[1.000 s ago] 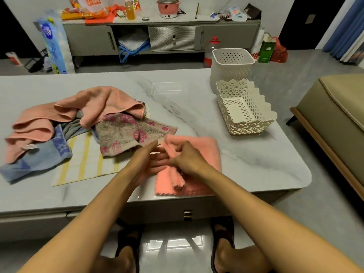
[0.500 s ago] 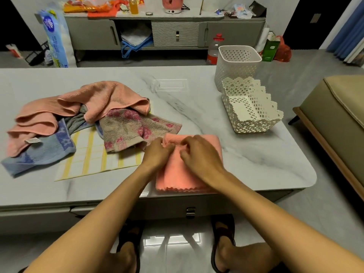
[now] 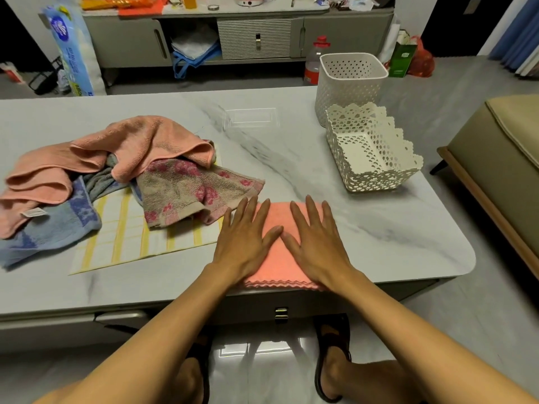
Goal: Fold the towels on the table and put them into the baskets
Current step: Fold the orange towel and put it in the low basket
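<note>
Palms down, I have my left hand [image 3: 244, 239] and right hand [image 3: 316, 242] spread flat, fingers splayed and gripping nothing, on the folded pink towel [image 3: 277, 258] at the near edge of the marble table [image 3: 379, 228]. Unfolded towels [image 3: 116, 176] lie heaped to the left; the lace basket [image 3: 376, 153] and tall basket [image 3: 350, 80] sit far right, touching.

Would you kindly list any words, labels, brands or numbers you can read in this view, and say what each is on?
None can be read with confidence.
Tall blue-and-white plastic pack on the floor at far left: round logo and printed lettering, too blurred to read.
Green paper bag by the cabinet: small white mark, too small to read.
Red-capped bottle: red label, text illegible.
White tag on the pile of unfolded towels: any print on it too small to read.
</note>
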The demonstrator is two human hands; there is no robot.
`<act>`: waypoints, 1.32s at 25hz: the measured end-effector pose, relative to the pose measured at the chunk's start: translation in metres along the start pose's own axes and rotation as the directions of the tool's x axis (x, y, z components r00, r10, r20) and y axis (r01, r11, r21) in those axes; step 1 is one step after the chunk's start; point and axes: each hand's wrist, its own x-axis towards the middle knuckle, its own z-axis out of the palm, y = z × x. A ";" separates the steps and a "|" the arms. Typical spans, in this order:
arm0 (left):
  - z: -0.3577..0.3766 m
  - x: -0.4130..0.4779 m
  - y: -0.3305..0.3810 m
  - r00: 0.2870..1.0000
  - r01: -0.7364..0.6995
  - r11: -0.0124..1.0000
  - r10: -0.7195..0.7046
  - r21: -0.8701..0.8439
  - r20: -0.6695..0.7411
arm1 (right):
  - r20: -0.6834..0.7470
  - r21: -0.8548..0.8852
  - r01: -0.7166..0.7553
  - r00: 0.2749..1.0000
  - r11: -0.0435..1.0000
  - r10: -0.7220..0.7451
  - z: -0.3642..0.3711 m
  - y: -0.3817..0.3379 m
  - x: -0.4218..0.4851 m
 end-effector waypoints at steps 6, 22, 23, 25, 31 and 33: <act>0.003 0.000 -0.002 1.000 0.004 0.999 -0.004 0.038 0.007 | -0.008 0.039 -0.011 1.000 0.999 0.011 0.000 0.003 0.003; -0.037 -0.022 -0.002 0.995 0.096 0.781 -0.095 -0.618 0.034 | 0.521 0.814 -0.562 0.818 0.146 0.246 -0.115 -0.014 -0.015; -0.044 -0.029 0.004 0.977 0.184 0.601 -0.200 -0.778 0.076 | 0.511 0.843 -0.535 0.831 0.060 0.221 -0.132 -0.019 -0.022; -0.056 -0.041 0.019 0.901 0.325 0.072 -0.325 -0.943 0.285 | 0.450 0.893 -0.436 0.866 -0.114 0.216 -0.166 -0.023 -0.034; -0.103 -0.064 0.093 0.918 0.320 -0.619 0.016 -0.717 0.395 | 0.324 0.884 -0.221 0.925 -0.412 0.198 -0.193 -0.017 -0.077; -0.107 -0.063 0.106 0.941 0.249 -0.396 -0.118 -0.884 0.318 | 0.340 0.862 -0.241 0.927 -0.446 0.157 -0.180 0.001 -0.091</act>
